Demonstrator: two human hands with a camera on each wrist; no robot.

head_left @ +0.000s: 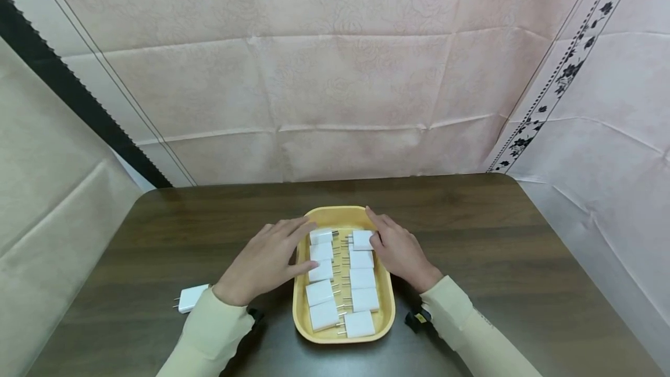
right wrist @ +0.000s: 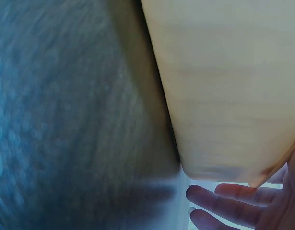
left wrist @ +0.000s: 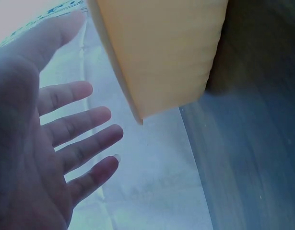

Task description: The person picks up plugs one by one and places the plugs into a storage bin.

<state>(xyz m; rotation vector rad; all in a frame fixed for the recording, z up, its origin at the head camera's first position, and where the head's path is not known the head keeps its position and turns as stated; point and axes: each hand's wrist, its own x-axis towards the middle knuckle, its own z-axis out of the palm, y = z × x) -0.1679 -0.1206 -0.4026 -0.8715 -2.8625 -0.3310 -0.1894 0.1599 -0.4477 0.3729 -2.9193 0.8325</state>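
A yellow tray (head_left: 342, 339) holds white plug chargers in two columns, prongs facing inward. My left hand (head_left: 269, 258) hangs over the tray's left rim, its thumb tip over a charger (head_left: 320, 271) in the left column. In the left wrist view, the left fingers (left wrist: 85, 139) are spread and straight beside the tray wall (left wrist: 161, 52). My right hand (head_left: 400, 249) is at the right rim, index finger along the far corner and thumb at the uppermost right charger (head_left: 362, 240). Its other fingers (right wrist: 229, 201) stretch outside the tray wall in the right wrist view.
Another white charger (head_left: 192, 298) lies on the brown wooden table (head_left: 220, 231), beside the left sleeve (head_left: 214, 327). Pale patterned cloth (head_left: 335, 86) hangs behind the table and at both sides.
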